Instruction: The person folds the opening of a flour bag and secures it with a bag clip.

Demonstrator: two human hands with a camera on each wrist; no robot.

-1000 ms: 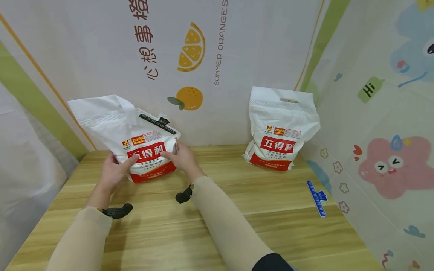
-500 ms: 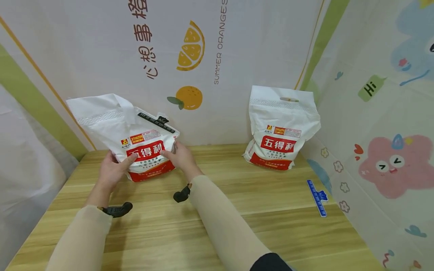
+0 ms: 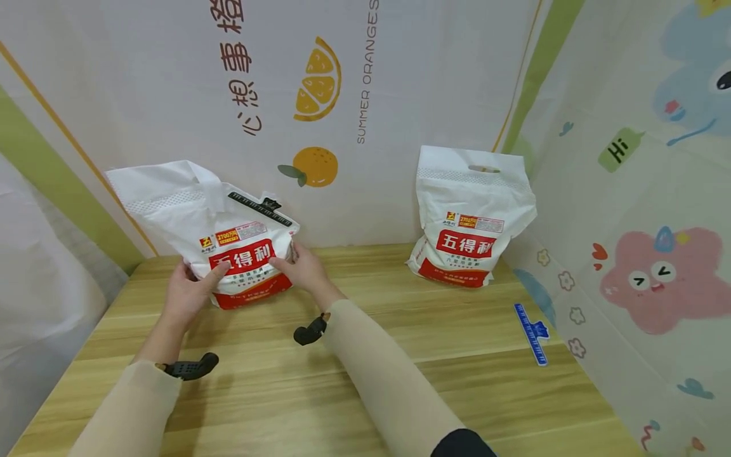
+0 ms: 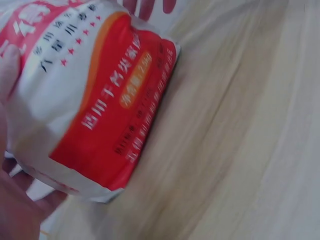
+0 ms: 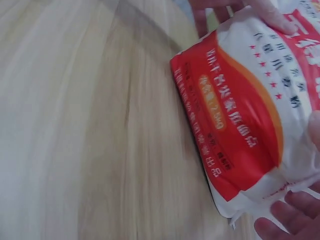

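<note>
A white and red flour bag (image 3: 254, 289) leans at the back left of the wooden table, its white top tipped left. My left hand (image 3: 188, 292) grips its lower left side, thumb across the printed front. On the opposite side my right hand (image 3: 308, 273) holds it the same way, thumb on the red label. A black bag clip (image 3: 259, 209) is fixed along the slanted top right corner. In the left wrist view the bag (image 4: 105, 110) has its bottom edge close over the table. Fingers (image 5: 290, 217) reach behind the bag in the right wrist view.
A second flour bag (image 3: 471, 254) stands upright at the back right, with a handle slot at its top. A blue bag clip (image 3: 531, 335) lies on the table (image 3: 274, 400) near the right edge. Printed cloth (image 3: 388, 190) hangs behind and on the sides.
</note>
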